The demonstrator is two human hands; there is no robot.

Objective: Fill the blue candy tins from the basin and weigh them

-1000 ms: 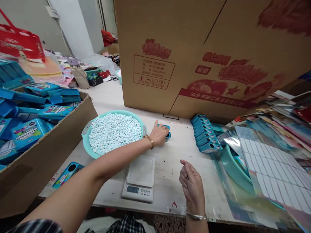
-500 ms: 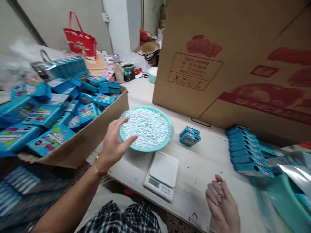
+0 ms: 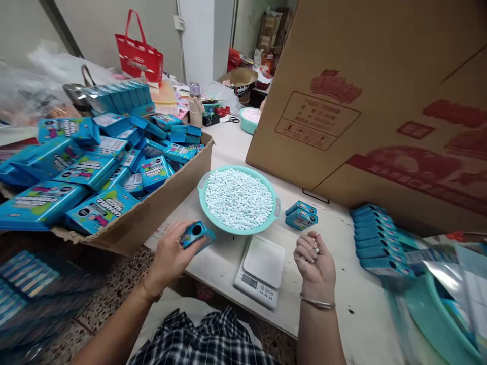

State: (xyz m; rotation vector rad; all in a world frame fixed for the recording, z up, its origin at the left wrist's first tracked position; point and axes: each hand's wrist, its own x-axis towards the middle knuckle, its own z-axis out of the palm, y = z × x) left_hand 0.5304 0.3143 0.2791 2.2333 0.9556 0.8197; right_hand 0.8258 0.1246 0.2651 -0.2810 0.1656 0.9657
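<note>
My left hand (image 3: 173, 256) grips a small blue candy box (image 3: 198, 235), tilted so that a dark round hole faces up. The box is just in front of a mint-green basin (image 3: 203, 192) full of pale blue-white candy pellets (image 3: 239, 198). My right hand (image 3: 315, 261) is palm up with curled fingers, and a small white pellet (image 3: 316, 250) shows at the fingertips; whether more lie in the palm is hidden. Between the hands, a white kitchen scale (image 3: 263, 263) has nothing on its plate. Two small blue boxes (image 3: 301, 215) stand behind my right hand.
An open carton (image 3: 167, 203) heaped with blue boxes stands at the left. A large cardboard carton (image 3: 365, 167) walls off the back right. At right are a row of blue boxes (image 3: 380, 243) and a green tub (image 3: 429, 314). Further back stands a second basin (image 3: 248, 124).
My left hand was empty beside the basin and now holds a blue box, nearer the table's front edge. My right hand has come up and inward toward the scale. The view has shifted slightly.
</note>
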